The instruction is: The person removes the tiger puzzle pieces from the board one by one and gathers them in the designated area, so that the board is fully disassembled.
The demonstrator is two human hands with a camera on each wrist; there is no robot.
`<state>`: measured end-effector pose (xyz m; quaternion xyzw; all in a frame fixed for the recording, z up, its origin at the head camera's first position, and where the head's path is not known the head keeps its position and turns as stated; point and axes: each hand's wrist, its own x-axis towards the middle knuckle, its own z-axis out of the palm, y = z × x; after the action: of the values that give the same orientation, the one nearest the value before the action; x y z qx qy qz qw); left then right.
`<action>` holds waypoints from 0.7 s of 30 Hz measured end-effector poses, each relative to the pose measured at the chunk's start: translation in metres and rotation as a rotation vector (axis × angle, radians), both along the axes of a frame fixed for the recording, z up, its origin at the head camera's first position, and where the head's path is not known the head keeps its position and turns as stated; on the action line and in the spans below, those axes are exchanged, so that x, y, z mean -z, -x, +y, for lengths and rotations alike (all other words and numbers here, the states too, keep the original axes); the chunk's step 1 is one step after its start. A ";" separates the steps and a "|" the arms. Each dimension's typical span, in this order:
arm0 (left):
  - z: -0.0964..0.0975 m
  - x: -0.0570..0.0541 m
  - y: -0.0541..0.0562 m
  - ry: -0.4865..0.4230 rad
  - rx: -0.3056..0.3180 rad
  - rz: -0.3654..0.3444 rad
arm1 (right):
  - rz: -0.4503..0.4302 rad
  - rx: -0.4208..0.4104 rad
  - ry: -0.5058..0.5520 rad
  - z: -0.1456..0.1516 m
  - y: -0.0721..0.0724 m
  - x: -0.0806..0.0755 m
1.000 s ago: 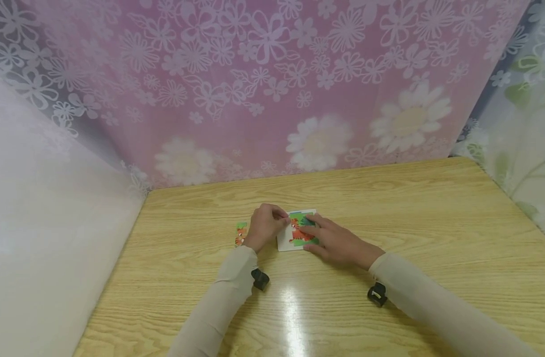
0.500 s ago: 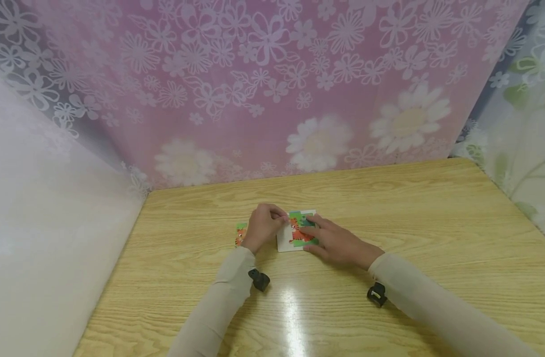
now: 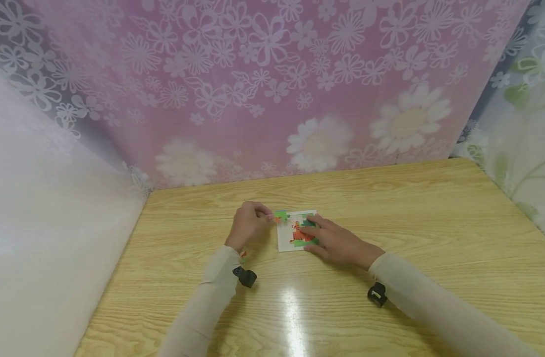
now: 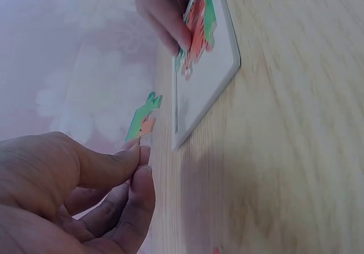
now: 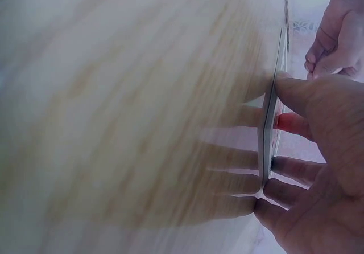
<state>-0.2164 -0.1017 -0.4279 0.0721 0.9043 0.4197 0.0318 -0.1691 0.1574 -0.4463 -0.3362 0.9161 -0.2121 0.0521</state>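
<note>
My left hand (image 3: 249,223) pinches a green and orange jigsaw piece (image 4: 141,120) between thumb and fingertips. In the head view the piece overlaps the upper left corner of a white puzzle board (image 3: 284,244); the left wrist view shows it held up apart from the board. Joined pieces (image 3: 302,234) with a red-orange animal on green fill the board's right part, while its left strip is bare white. Across the right side lies my right hand (image 3: 337,240), fingers spread and fairly straight, fingertips on the pieces and at the board's edge.
Another small orange and green piece (image 3: 243,255) lies on the wooden table (image 3: 388,208), mostly hidden by the left wrist. A black wrist camera (image 3: 245,276) sits on each arm. Behind the table hangs a pink floral curtain (image 3: 237,134).
My left hand has drawn back to the left from the board, bringing along the green and orange jigsaw piece, which lay against the joined pieces before. The right hand stays in place.
</note>
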 end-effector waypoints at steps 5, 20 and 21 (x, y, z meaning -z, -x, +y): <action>-0.016 -0.002 -0.004 -0.011 -0.033 -0.047 | -0.006 0.003 -0.001 0.000 -0.001 -0.002; -0.052 -0.004 -0.012 0.061 -0.099 -0.120 | -0.001 0.003 -0.003 -0.002 -0.001 -0.003; -0.052 -0.005 -0.012 0.062 -0.099 -0.120 | 0.007 0.000 -0.005 -0.002 -0.001 -0.002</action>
<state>-0.2042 -0.1541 -0.4228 0.0007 0.9158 0.3960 0.0675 -0.1681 0.1557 -0.4439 -0.3367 0.9169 -0.2087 0.0498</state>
